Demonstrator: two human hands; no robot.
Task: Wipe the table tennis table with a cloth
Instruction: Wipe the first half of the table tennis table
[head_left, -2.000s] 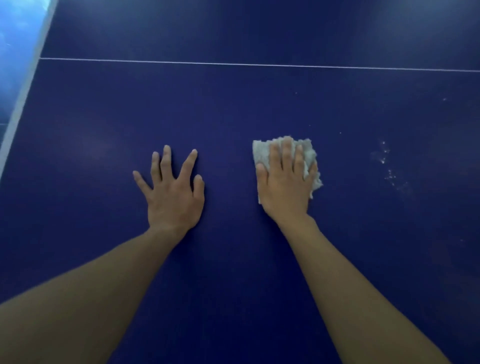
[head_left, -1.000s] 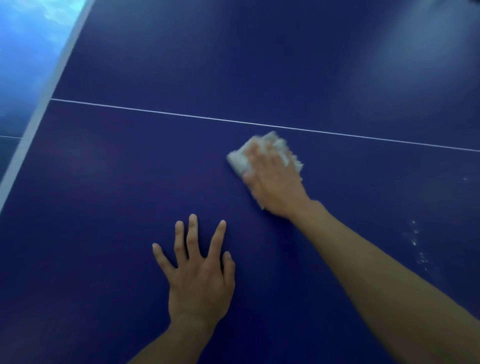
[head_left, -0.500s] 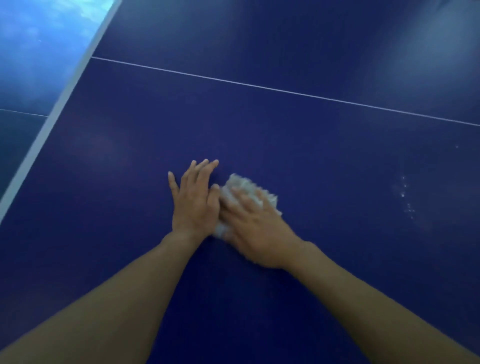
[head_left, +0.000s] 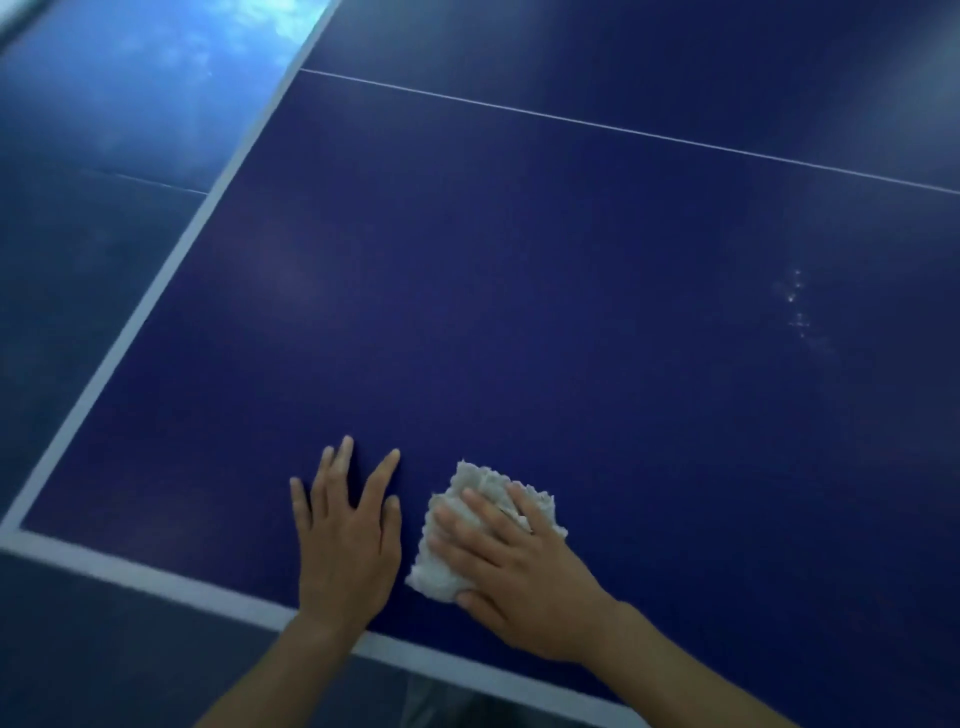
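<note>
Now that the right hand (head_left: 519, 571), fingers flat, has pressed the cloth (head_left: 441, 569) back to the near side of the table (head_left: 519, 312), the left hand (head_left: 345, 545) rests spread-fingered just left of it. White specks (head_left: 797, 306) far right remain unwiped.

The person's left hand (head_left: 345, 551) and right hand (head_left: 519, 577) are bare, with long, slim fingers and narrow wrists. The left forearm (head_left: 291, 675) and right forearm (head_left: 701, 691) are bare too, uncovered down to the lower edge of the view. They are smooth and rounded and widen away from the wrist. The nails are too blurred to make out, and dim bluish light flattens finer detail.
</note>
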